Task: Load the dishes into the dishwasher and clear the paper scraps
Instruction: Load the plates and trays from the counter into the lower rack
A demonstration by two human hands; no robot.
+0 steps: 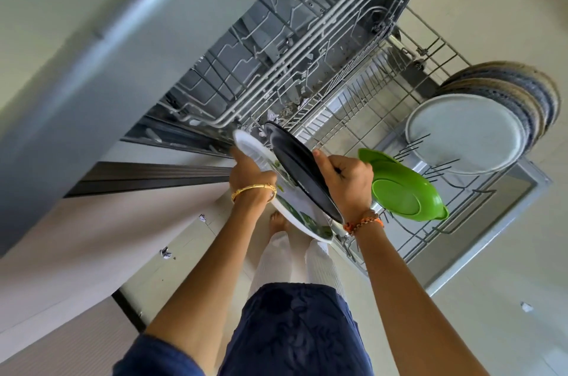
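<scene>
Right hand [347, 182] clamped on black plate [302, 166], edge-up beside green bowl [399, 188]; left hand [250, 174] gripping white plate [261, 160].

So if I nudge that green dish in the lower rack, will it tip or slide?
The green dish probably tips easily: it leans on edge between tines. It looks like light, stiff plastic, so likely not fragile. Its glossy surface may slide against the wire lower rack.

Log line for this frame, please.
left hand: holds white plate | right hand: holds black plate | both over lower rack | green dish racked
</scene>
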